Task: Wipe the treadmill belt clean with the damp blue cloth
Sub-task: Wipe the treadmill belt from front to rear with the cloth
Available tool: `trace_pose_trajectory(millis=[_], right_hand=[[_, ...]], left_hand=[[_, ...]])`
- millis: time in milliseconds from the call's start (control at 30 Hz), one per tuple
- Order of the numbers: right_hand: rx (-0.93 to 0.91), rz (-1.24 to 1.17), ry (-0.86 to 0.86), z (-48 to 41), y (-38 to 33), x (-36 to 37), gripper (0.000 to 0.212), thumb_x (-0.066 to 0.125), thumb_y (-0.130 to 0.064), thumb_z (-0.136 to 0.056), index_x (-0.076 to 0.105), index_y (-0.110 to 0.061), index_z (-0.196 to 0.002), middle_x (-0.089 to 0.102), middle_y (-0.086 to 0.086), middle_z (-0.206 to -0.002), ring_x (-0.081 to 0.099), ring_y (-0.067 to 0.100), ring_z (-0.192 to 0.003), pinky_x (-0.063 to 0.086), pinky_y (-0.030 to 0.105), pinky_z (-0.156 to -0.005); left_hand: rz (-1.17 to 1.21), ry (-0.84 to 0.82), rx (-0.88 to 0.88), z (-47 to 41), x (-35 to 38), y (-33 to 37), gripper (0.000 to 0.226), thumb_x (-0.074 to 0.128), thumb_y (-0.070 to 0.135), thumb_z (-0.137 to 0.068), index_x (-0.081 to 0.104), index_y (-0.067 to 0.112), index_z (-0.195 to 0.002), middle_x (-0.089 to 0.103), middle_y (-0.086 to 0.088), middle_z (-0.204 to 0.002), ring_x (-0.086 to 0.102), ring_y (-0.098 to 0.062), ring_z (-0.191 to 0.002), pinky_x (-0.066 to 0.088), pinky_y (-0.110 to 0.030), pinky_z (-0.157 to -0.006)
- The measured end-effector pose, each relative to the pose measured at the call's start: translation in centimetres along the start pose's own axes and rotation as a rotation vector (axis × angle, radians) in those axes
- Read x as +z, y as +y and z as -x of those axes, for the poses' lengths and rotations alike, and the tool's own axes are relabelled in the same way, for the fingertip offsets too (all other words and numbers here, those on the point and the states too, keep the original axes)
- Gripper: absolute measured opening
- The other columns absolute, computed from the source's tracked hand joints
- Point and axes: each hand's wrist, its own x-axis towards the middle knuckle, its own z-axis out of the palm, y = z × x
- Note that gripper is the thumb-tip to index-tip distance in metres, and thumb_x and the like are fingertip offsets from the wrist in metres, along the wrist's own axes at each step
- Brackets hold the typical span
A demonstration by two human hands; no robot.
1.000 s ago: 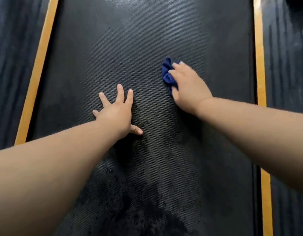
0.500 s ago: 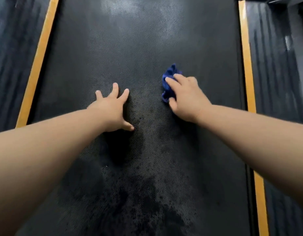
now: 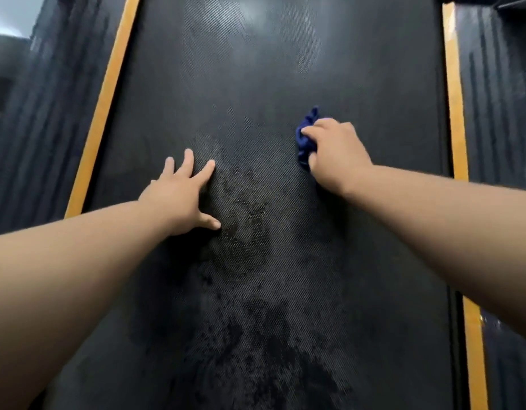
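Note:
The black textured treadmill belt [image 3: 255, 93] fills the middle of the view, with darker wet blotches down its centre. A bunched blue cloth [image 3: 305, 137] lies on the belt right of centre. My right hand [image 3: 335, 153] grips it from the right and covers most of it, so only its left part shows. My left hand [image 3: 183, 196] presses flat on the belt left of centre, fingers spread and straight, thumb out to the right.
Orange-yellow stripes [image 3: 103, 105] [image 3: 453, 90] border the belt on both sides. Beyond them run dark ribbed side rails [image 3: 46, 119] [image 3: 492, 113]. A pale sheen lies on the far part of the belt [image 3: 264, 22].
My right hand has slid the cloth a little to the right across the belt. My left hand stays flat on the belt; the camera view shifted slightly.

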Motion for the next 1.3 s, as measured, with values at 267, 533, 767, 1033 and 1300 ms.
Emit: trace_pose_trajectory(millis=[267, 533, 767, 1033, 1300], right_hand=[[-0.571, -0.168, -0.075, 8.4, -5.2, 1.5, 0.039, 0.051, -0.018, -0.074, 0.067, -0.013, -0.109, 0.066, 0.007, -0.111, 0.060, 0.032, -0.085, 0.052, 0.037, -0.083], [-0.184, -0.051, 0.064, -0.3, -0.8, -0.2, 0.027, 0.051, -0.008, -0.075, 0.061, -0.007, -0.100, 0.060, 0.012, -0.101, 0.057, 0.040, -0.091, 0.048, 0.045, -0.083], [-0.701, -0.135, -0.036, 7.9, -7.3, 1.9, 0.039, 0.041, -0.016, -0.081, 0.068, -0.008, -0.108, 0.067, 0.011, -0.114, 0.064, 0.034, -0.094, 0.056, 0.041, -0.080], [-0.160, 0.098, 0.002, -2.5, -2.0, 0.3, 0.041, 0.040, -0.022, -0.077, 0.060, -0.015, -0.112, 0.058, 0.007, -0.113, 0.053, 0.038, -0.099, 0.048, 0.049, -0.085], [-0.692, -0.102, -0.152, 7.0, -9.4, 1.7, 0.035, 0.038, -0.021, -0.085, 0.065, -0.014, -0.107, 0.064, 0.006, -0.112, 0.059, 0.031, -0.087, 0.054, 0.041, -0.070]], left_hand=[[0.037, 0.013, 0.018, -0.2, 0.3, -0.4, 0.122, 0.070, 0.071, -0.061, -0.009, 0.040, -0.149, -0.020, 0.001, -0.157, -0.009, -0.032, -0.145, 0.024, -0.058, -0.111], [0.031, 0.002, 0.010, -0.2, 0.3, -0.4, 0.122, 0.069, 0.070, -0.062, -0.012, 0.040, -0.148, -0.023, 0.001, -0.156, -0.012, -0.032, -0.145, 0.024, -0.058, -0.111], [0.046, -0.009, 0.012, -0.5, 0.5, -0.5, 0.122, 0.069, 0.070, -0.063, -0.013, 0.040, -0.148, -0.027, 0.001, -0.155, -0.016, -0.032, -0.144, 0.020, -0.058, -0.111], [0.090, -0.054, 0.005, -0.5, 0.3, -0.5, 0.123, 0.071, 0.067, -0.063, -0.016, 0.042, -0.146, -0.032, 0.004, -0.153, -0.020, -0.031, -0.143, 0.015, -0.058, -0.112], [0.116, -0.026, -0.006, -0.4, 0.3, -0.5, 0.121, 0.073, 0.064, -0.065, -0.013, 0.044, -0.146, -0.030, 0.006, -0.154, -0.018, -0.029, -0.144, 0.016, -0.056, -0.113]])
